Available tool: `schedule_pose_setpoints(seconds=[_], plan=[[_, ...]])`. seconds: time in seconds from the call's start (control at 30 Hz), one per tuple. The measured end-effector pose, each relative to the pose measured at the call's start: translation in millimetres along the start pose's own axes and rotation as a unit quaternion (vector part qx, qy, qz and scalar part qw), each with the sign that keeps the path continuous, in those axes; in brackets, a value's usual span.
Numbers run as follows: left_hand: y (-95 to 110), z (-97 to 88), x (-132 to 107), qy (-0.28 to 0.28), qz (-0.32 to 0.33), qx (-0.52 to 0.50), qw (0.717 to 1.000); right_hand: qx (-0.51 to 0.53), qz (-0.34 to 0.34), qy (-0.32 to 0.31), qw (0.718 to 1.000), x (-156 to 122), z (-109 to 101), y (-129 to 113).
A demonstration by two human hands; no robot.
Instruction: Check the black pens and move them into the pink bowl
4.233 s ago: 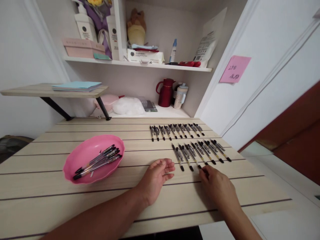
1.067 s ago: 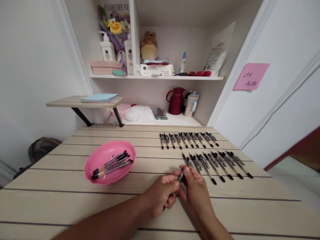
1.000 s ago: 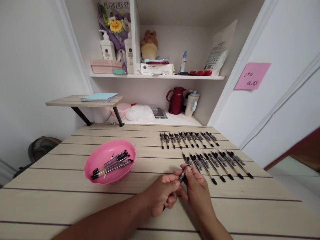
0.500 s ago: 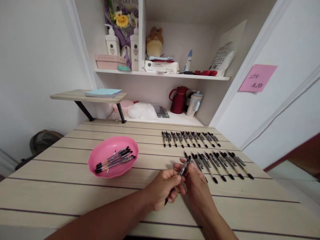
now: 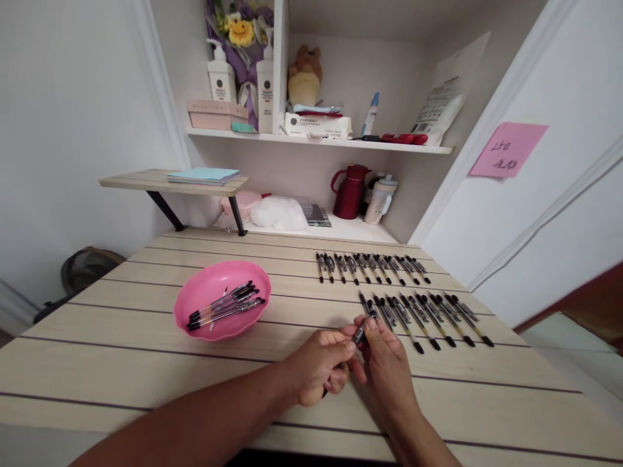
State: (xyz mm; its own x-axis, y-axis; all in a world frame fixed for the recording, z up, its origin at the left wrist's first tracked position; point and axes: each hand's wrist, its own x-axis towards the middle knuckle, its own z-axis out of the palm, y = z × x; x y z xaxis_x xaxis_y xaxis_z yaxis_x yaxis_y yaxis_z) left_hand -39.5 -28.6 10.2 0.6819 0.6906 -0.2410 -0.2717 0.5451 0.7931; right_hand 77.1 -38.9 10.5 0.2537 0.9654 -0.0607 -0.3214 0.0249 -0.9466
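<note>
Low over a pale wood-grain tabletop crossed by dark lines (image 5: 121, 370), between two bare hands: a slim black-and-clear plastic pen (image 5: 359, 334), tilted, mostly hidden by fingers. Left hand (image 5: 318, 366) curled round its lower length, a dark tip poking out under the fist; right hand (image 5: 387, 363) pinching the upper end, thumb against fingers. Both grips look firm from where I stand. Step in hand, by my reading: working at the pen's upper end, perhaps its cap; on or off, I cannot say. Next move seems to call for a steady left fist and a straight, even effort from the right fingertips, smooth round plastic being apt to slip. Just beyond the fingers, a near row of slender black-ended pens (image 5: 428, 314), slanted side by side, short clear clipped pieces among them, probably caps. Behind, a far row of similar pens (image 5: 367, 266), packed closer. Off left, well apart, a glossy pink plastic bowl with a wavy rim (image 5: 209, 279), a loose bundle of black-ended clear pens (image 5: 224, 309) slantwise inside. At the back, a rounded dark red jug (image 5: 349, 194) and a crumpled, soft-looking white bag (image 5: 278, 214).
</note>
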Motion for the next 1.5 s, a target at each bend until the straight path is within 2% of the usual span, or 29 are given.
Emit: schedule_pose_setpoints(seconds=[0.13, 0.3, 0.57, 0.73, 0.83, 0.93, 1.0, 1.07, 1.17, 1.27, 1.33, 1.37, 1.5], plan=[[0.6, 0.4, -2.8, -0.042, -0.022, -0.002, 0.999, 0.040, -0.009, -0.016, 0.999, 6.2, -7.6, -0.8], [2.1, -0.3, -2.3, -0.024, -0.021, -0.010, 0.999, 0.089, 0.006, -0.049, 0.995, 12.1, -8.8, -2.1], [4.3, -3.0, -0.9, -0.011, -0.018, -0.004, 1.000, 0.109, -0.071, -0.012, 0.991, 32.6, -15.3, -19.1], [4.0, -5.1, 1.8, 0.016, 0.009, -0.021, 1.000, 0.019, -0.055, 0.003, 0.998, 54.6, -26.5, -36.0], [5.1, -6.7, 3.0, 0.040, 0.023, -0.041, 0.998, -0.094, -0.052, 0.015, 0.994, 72.5, -34.5, -42.3], [6.0, -7.8, 3.7, 0.046, 0.026, -0.048, 0.997, -0.215, -0.030, -0.009, 0.976, 88.7, -40.2, -41.8], [6.0, -7.9, 4.0, 0.048, 0.028, -0.047, 0.997, -0.308, -0.026, -0.036, 0.950, 96.9, -40.9, -38.5], [5.6, -7.8, 4.3, 0.051, 0.029, -0.046, 0.997, -0.419, -0.051, -0.061, 0.904, 102.7, -38.3, -35.5], [5.3, -8.0, 4.8, 0.055, 0.036, -0.051, 0.997, -0.573, -0.102, -0.082, 0.809, 107.3, -28.7, -34.9], [5.4, -9.0, 5.6, 0.062, 0.049, -0.058, 0.995, -0.688, -0.122, -0.105, 0.708, 108.3, -16.9, -36.7], [5.7, -9.7, 6.2, 0.068, 0.054, -0.063, 0.994, -0.733, -0.127, -0.120, 0.657, 108.7, -10.7, -36.2], [5.8, -10.1, 6.5, 0.070, 0.055, -0.065, 0.994, -0.745, -0.127, -0.125, 0.643, 109.2, -8.4, -35.1], [6.3, -10.4, 7.2, 0.075, 0.049, -0.073, 0.993, -0.770, -0.114, -0.133, 0.614, 114.9, -2.8, -28.0]])
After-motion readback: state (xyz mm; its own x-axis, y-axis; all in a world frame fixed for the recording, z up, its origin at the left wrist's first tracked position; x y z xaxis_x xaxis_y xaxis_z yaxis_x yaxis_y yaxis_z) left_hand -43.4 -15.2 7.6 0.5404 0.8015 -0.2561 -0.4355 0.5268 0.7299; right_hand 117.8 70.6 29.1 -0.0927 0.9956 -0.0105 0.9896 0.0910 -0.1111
